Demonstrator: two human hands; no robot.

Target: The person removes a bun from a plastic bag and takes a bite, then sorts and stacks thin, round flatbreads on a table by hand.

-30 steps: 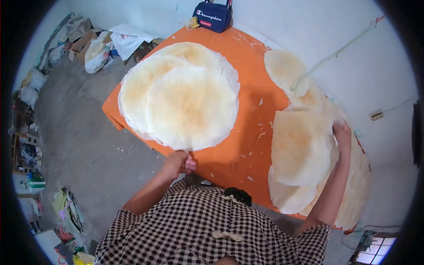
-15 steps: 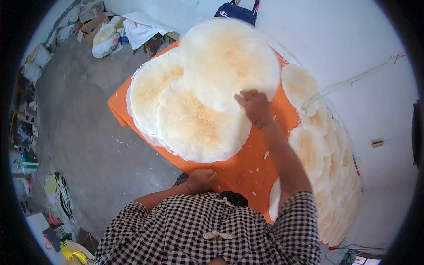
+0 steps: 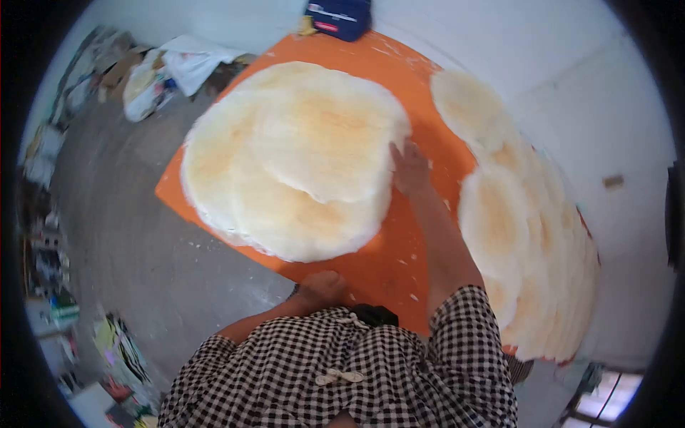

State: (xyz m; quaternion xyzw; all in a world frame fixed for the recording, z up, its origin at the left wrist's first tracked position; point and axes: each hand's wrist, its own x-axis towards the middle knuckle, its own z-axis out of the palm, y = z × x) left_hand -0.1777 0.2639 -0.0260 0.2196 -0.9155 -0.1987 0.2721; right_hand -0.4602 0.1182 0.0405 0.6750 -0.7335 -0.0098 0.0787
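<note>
Large, thin, round flatbreads (image 3: 235,203), white with browned middles, lie overlapping in a pile on an orange tabletop (image 3: 399,264). The topmost flatbread (image 3: 325,135) lies across the far right part of the pile. My right hand (image 3: 412,171) is at its right edge, with the fingers bent on the rim; motion blur softens the fingertips. My left hand (image 3: 325,287) rests closed at the near edge of the table, close to my body, with nothing visible in it.
More flatbreads (image 3: 499,228) overlap in a long row on the right, along the wall. A dark blue bag (image 3: 339,18) stands at the table's far end. White sacks (image 3: 196,60) and boxes lie on the floor at the far left. Small white scraps dot the table.
The top flatbread has come down from the air onto the pile, further left. My right hand stays at its edge. My left hand has hardly moved, and the head view has shifted.
</note>
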